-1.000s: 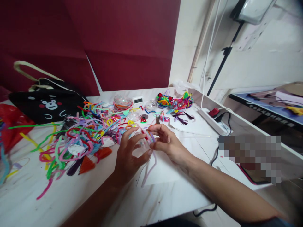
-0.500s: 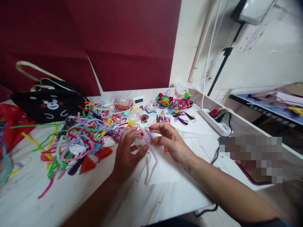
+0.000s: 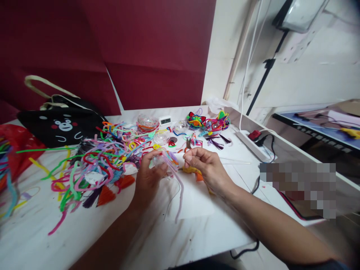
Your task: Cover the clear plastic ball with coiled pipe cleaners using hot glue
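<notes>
In my left hand [image 3: 150, 176] is a clear plastic piece [image 3: 159, 160], rounded and wrapped with pipe cleaners in purple, orange and blue. A long pale purple pipe cleaner [image 3: 180, 195] trails down from it over the white sheet. My right hand [image 3: 201, 161] is just to the right, apart from the piece, with thumb and forefinger pinched together; anything between them is too small to make out. Behind its fingertips show the dark jaws of a small tool [image 3: 188, 143]. Under the same hand lies something with yellow and orange parts [image 3: 192, 170], partly hidden.
A heap of pipe cleaners [image 3: 95, 161] and tassels [image 3: 107, 195] spreads over the left of the table. At the back are clear plastic shells [image 3: 161, 137], a small digital clock [image 3: 165, 120] and colourful decorated balls [image 3: 195, 120]. A power strip [image 3: 254, 146] lies along the right edge.
My right hand has drawn away to the right from the clear piece, its fingers closing into a pinch. My left hand has tilted the piece, and the yellow and orange thing shows more.
</notes>
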Demonstrator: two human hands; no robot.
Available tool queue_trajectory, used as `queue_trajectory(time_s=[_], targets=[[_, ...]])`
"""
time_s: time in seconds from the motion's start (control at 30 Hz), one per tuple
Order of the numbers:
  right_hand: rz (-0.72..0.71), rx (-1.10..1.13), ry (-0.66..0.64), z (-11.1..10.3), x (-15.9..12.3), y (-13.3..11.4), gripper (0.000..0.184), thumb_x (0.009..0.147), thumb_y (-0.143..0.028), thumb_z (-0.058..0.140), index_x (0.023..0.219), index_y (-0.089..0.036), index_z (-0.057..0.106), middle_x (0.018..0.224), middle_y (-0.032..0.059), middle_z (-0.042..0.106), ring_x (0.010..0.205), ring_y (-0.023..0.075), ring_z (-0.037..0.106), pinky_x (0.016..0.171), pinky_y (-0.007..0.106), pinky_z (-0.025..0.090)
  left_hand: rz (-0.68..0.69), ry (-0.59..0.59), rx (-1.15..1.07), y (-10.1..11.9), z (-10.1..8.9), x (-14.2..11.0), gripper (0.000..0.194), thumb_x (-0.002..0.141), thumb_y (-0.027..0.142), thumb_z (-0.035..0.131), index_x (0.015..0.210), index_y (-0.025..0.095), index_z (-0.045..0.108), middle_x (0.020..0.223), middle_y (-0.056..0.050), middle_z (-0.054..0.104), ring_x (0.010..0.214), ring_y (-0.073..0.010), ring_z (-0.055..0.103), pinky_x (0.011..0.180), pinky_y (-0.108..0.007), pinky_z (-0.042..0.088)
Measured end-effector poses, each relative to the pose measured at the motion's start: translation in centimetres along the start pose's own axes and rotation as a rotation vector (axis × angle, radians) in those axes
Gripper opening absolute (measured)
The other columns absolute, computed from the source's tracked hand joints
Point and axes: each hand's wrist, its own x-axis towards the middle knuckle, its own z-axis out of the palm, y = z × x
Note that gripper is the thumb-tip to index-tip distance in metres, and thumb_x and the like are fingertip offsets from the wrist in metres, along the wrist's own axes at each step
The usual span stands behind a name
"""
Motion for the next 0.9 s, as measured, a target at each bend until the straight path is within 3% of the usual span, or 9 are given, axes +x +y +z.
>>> queue_trajectory(time_s=[0.13,0.27,0.4,0.67,0.9], targets=[[-0.032,-0.103,-0.037,-0.1,-0.3,-0.3,0.044,0.076,-0.062,0.090,0.078,-0.023,0.071,0.066,-0.0009,0.067,0.064,0.0167,0.054,0.067,0.033,0.041,-0.072,0.049,-0.051,-0.2,0.0,0.2,0.048,0.077,0.050,0.092,0.116,0.029,0.071,0.117,0.000,0.072,0.084,-0.0172,0.075,0.057,-0.021,0.060],[-0.064,-0.232,-0.076,-0.4,-0.9,-0.4,0.036,0.081,-0.054,0.086,0.074,-0.023,0.070,0.065,-0.0004,0.069,0.064,0.0164,0.058,0.067,0.032,0.043,-0.096,0.106,-0.106,-0.1,0.2,0.2,0.048,0.079,0.048,0.091,0.117,0.028,0.071,0.123,-0.002,0.071,0.092,-0.0182,0.074,0.054,-0.016,0.057],[-0.035,-0.277,-0.083,-0.7,-1.3,0.1,0.027,0.080,-0.044,0.085,0.074,-0.022,0.071,0.064,0.0005,0.071,0.059,0.0153,0.056,0.061,0.029,0.040,-0.148,0.078,-0.156,0.3,0.2,0.2,0.050,0.079,0.047,0.091,0.118,0.027,0.068,0.118,-0.002,0.073,0.093,-0.0195,0.074,0.061,-0.023,0.065],[-0.064,-0.278,-0.030,-1.3,-1.3,1.5,0.028,0.087,-0.043,0.068,0.068,-0.025,0.060,0.055,-0.0054,0.054,0.054,0.0137,0.046,0.056,0.029,0.033,-0.174,0.072,-0.210,0.7,0.6,0.1,0.045,0.084,0.043,0.085,0.120,0.028,0.062,0.112,0.001,0.075,0.082,-0.0177,0.077,0.070,-0.036,0.072],[-0.090,-0.284,-0.065,-1.5,-2.0,1.8,0.024,0.087,-0.039,0.075,0.070,-0.023,0.067,0.059,-0.0011,0.064,0.056,0.0149,0.050,0.057,0.029,0.039,-0.234,0.044,-0.264,0.2,0.0,0.6,0.056,0.075,0.046,0.092,0.117,0.029,0.060,0.102,0.002,0.081,0.078,-0.0234,0.082,0.068,-0.041,0.073]])
